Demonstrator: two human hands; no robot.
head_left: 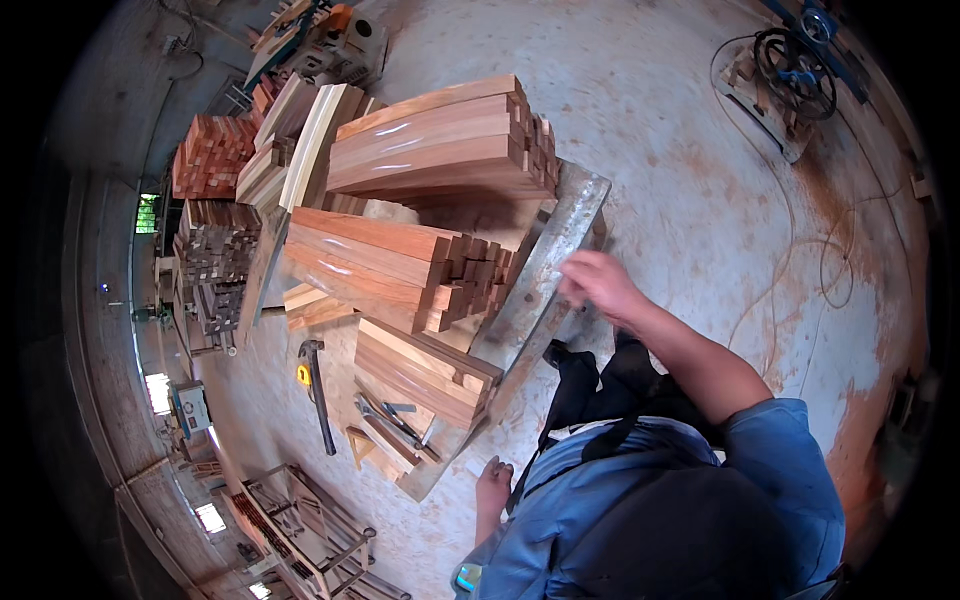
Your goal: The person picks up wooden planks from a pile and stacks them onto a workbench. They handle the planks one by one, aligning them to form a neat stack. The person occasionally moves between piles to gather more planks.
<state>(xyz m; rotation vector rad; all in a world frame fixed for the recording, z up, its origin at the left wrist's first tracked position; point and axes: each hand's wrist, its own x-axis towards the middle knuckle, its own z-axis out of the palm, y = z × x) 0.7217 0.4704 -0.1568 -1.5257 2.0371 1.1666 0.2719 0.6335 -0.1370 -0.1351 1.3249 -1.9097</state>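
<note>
My right hand [598,283] hangs over the light, worn edge board [560,245] of the workbench. Its fingers bend downward and are smeared by motion, so their grip is unclear. Low beside my body, near the bench's front corner, my left hand [493,482] has its fingers curled; anything in them is too small to name. On the bench lie a large upper stack of reddish-brown wood strips [430,145], a middle stack [365,260] and a smaller front bundle [420,375]. A hammer [318,400] lies left of that bundle, touching a yellow tape measure [303,375].
Hand tools [390,415] and short wood offcuts [385,445] lie at the bench's front. More stacked timber [213,155] stands at the far left. A machine with a black wheel [795,72] sits at upper right, its cable [790,230] trailing over the floor. A frame rack [320,540] stands lower left.
</note>
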